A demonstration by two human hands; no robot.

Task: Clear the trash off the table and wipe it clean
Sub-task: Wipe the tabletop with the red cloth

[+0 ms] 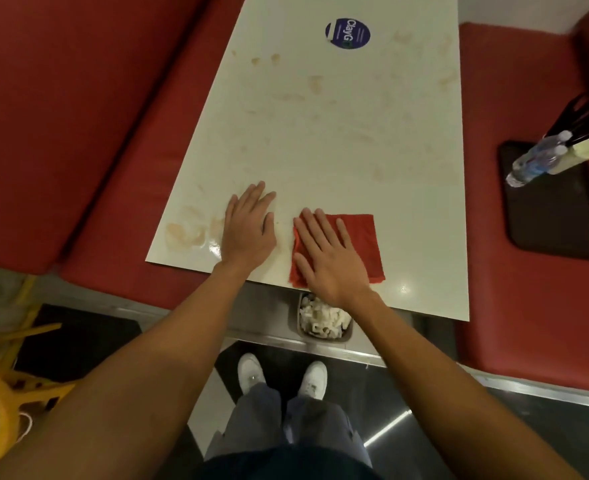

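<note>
trash seemingly cleared, wiping barely begun
a red cloth [355,244] is pressed under the flat right hand [324,254]; the left hand [249,226] is laid flat on the stained counter [338,161].

Right hand: your right hand [324,251] presses flat on the red cloth [355,244].
Left hand: your left hand [249,226] rests flat on the stained table [338,133].

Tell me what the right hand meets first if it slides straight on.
Nothing solid, as far as shows: the right hand, flat on the cloth, points up the table, slightly left. Only faint stains lie ahead; the sticker sits right of that line.
</note>
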